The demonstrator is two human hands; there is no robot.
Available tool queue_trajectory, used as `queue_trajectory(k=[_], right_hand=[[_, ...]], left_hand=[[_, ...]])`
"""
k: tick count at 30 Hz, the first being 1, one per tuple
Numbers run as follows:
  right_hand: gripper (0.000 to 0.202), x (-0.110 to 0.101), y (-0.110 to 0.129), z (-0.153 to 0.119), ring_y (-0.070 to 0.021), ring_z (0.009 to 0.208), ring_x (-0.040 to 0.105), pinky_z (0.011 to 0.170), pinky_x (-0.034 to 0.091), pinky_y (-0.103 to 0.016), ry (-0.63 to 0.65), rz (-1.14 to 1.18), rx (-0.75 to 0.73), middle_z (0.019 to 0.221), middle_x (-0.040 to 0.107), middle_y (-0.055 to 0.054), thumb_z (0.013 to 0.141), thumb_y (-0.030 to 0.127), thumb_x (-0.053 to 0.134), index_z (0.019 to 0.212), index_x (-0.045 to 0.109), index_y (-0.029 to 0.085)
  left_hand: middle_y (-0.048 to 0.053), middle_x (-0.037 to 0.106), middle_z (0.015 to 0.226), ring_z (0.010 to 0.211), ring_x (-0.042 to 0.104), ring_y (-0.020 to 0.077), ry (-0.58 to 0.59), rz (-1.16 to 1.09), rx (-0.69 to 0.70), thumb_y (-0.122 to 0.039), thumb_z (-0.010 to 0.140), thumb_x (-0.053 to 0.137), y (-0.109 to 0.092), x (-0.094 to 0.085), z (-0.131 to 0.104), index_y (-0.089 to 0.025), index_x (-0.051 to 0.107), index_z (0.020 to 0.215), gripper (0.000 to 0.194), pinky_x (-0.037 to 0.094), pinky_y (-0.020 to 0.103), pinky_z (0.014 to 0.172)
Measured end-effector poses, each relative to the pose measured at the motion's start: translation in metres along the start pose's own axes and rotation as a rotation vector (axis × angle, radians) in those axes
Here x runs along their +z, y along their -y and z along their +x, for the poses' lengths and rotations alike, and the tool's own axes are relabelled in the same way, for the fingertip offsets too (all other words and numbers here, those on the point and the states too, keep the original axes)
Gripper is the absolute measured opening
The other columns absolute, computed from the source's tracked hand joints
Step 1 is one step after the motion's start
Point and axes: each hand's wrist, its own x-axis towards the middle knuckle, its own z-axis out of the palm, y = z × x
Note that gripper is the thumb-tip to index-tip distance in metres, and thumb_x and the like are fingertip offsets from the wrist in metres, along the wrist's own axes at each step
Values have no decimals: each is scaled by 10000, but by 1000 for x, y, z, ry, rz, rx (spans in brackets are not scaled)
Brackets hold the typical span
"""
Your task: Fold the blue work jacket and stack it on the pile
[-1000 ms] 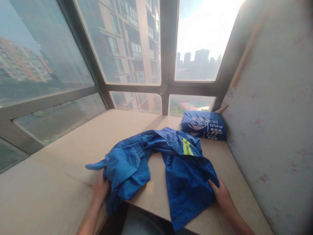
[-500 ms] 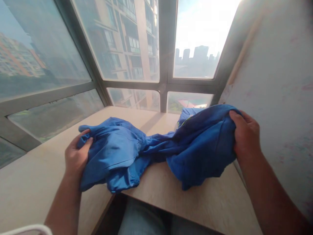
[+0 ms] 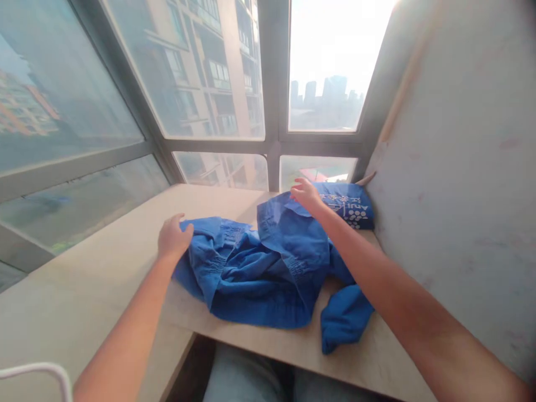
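Note:
A blue garment with gathered elastic parts lies crumpled across the wooden surface, one sleeve-like end spread at the right near the front edge. My left hand is closed on its upper left corner, thumb and fingers at the cloth. Over its upper right part is my right hand, fingers bent and partly apart; whether they pinch the cloth is hard to make out. Behind my right forearm a folded blue item with white print rests near the wall.
The pale wooden surface extends to the window frame and the wall on the right. A white curved cable or rim shows at the lower left. My legs are below the front edge.
The garment has come down onto the surface and spread out. My right hand has moved left and away from me, my left hand a little right. The printed folded item now shows more fully.

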Motion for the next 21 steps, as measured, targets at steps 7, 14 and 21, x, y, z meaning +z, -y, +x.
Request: queue_trajectory(k=[7, 14, 21], right_hand=[[709, 84, -71, -143, -321, 1193, 560, 975, 439, -405, 493, -482, 12, 1356, 578, -179, 834, 473, 658, 1435, 438, 169], [422, 89, -116, -161, -246, 1119, 600, 967, 446, -332, 467, -318, 65, 1252, 644, -122, 852, 232, 554, 1263, 623, 175], [393, 66, -120, -143, -249, 994, 644, 899, 486, -337, 172, 10, 239, 1012, 737, -81, 853, 252, 386, 1012, 732, 158]], left_hand=[[204, 574, 1357, 1299, 482, 366, 285, 307, 68, -344, 877, 568, 5, 78, -141, -121, 588, 1297, 476, 391, 502, 1079], [139, 696, 1123, 1092, 604, 285, 430, 221, -13, -338, 891, 511, 39, 74, -154, -183, 693, 1146, 350, 448, 408, 1008], [95, 730, 909, 999, 658, 288, 414, -28, -182, -447, 830, 556, 38, 53, -137, -212, 741, 942, 319, 500, 369, 910]])
